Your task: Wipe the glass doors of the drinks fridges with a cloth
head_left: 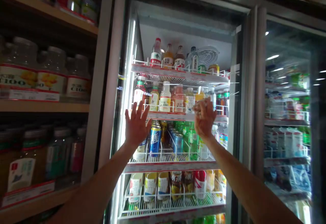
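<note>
Bare forearms (102, 180) raised before a tall, metal-framed glass cooler door (183, 20)

Both forearms end in 2 lifted hands, palms forward. The left hand (137, 125) has its fingers spread wide with nothing in them, overlapping the left end of a white second shelf's front edge (169, 116). The right hand (204, 117) has bent fingers, over the right half of that edge; a pale, crumpled-looking patch (197, 108) shows at the fingertips, too blurred to tell whether it is gripped. Contact with the glass cannot be confirmed.

To the left, light-brown wooden shelving (68, 107) carries yellow-labelled clear plastic bottles (52, 71) along its middle front edge.

The door stands straight ahead, apparently closed, its pane carrying reflections. It should be heavy, stiff and slippery, and a hard knock could break it; the upright grey metal frame (251, 81) looks a better hold than the smooth pane.

Behind it, a red-capped clear bottle (156, 52) stands near the top shelf's left end. On the third shelf, a shiny blue can (155, 139) stands left of centre and a green plastic bottle (193, 142) right of centre.
</note>
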A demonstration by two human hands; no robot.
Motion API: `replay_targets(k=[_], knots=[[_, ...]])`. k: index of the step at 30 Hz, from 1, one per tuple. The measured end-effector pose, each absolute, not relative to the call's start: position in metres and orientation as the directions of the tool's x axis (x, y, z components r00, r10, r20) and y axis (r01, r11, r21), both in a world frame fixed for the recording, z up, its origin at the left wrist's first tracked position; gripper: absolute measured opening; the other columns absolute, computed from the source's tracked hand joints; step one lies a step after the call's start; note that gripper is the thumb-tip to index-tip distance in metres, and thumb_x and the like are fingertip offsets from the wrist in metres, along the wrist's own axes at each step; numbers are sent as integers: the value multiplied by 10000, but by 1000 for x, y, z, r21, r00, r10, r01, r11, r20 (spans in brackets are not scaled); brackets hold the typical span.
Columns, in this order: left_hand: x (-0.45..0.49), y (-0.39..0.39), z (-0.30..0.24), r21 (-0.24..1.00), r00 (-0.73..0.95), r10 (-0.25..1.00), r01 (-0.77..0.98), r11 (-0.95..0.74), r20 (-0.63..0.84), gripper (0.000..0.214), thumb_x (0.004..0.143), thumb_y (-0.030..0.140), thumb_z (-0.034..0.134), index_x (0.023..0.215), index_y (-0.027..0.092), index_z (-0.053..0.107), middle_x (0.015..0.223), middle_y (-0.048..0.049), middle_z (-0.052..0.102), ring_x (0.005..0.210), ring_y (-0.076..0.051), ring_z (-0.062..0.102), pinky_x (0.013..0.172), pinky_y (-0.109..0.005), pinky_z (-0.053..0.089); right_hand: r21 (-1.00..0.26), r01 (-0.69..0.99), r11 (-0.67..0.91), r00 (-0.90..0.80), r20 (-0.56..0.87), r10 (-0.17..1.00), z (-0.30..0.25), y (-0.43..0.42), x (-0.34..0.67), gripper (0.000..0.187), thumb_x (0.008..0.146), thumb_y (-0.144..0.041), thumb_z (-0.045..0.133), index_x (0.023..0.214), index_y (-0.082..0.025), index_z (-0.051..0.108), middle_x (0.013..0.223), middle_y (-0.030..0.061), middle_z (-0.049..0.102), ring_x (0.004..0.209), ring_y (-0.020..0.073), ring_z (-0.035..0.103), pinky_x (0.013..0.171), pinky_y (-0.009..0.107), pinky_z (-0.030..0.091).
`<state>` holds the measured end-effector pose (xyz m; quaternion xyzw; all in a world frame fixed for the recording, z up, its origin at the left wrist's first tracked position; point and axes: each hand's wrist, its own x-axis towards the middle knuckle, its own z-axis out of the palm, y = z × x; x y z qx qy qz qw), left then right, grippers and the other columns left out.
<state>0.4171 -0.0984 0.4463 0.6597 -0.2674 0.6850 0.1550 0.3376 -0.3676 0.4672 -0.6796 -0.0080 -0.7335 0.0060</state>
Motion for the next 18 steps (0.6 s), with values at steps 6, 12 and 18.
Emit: replay_targets(k=[6, 12, 18], knots=[[418, -97, 446, -175, -101, -143, -573, -801, 985, 564, 897, 361, 433, 1423, 239, 273, 1496, -83, 255, 1400, -260, 162, 1131, -496, 92, 266, -11, -964, 36, 964, 265, 442, -327, 345, 414, 869, -288, 412, 1279, -281, 468, 1416, 52, 413, 1355, 220, 284, 1106, 493, 171], [417, -99, 446, -175, -127, -124, -583, -793, 984, 578, 891, 343, 440, 1430, 257, 248, 1499, -76, 239, 1395, -263, 179, 1130, -503, 98, -184, -114, -976, -264, 953, -149, 480, -422, 314, 420, 850, -237, 359, 1237, -167, 508, 1357, 184, 441, 1257, 332, 398, 956, 630, 280], [420, -99, 446, -175, -124, -125, -594, -785, 984, 621, 889, 347, 453, 1444, 276, 184, 1507, -66, 213, 1401, -257, 156, 1133, -499, 87, 54, -121, -991, -129, 989, 70, 482, -367, 335, 343, 857, -292, 427, 1175, -289, 554, 1405, 59, 411, 1280, 235, 386, 1020, 486, 304]])
